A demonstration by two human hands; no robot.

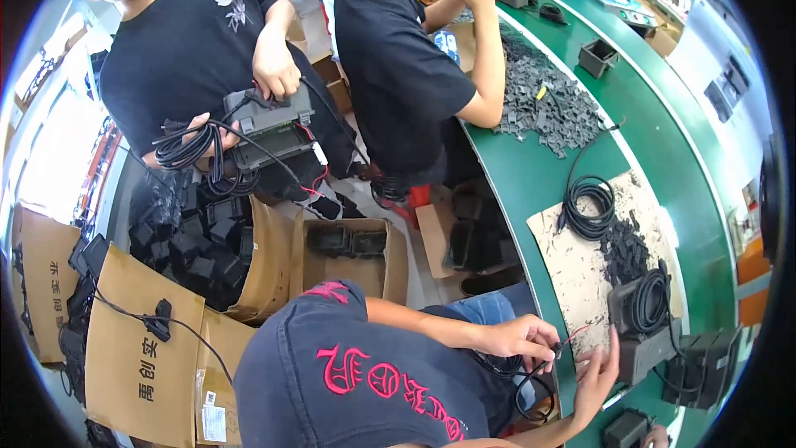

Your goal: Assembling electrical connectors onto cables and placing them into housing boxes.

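My left hand is at the edge of the green table, its fingers pinched on the end of a black cable. A thin red wire sticks out of that end toward the right. More of the cable hangs in loops below my hand, over my lap. Close by on the right, my right hand has its fingers apart, with nothing visible between them. Just past its fingertips stands a dark plastic box with a coiled black cable on top.
A cardboard sheet holds black scraps and a cable coil. More dark boxes stand at right. Small dark parts heap farther up the table. Cartons stand left. One co-worker holds an opened box with cable; another stands beside.
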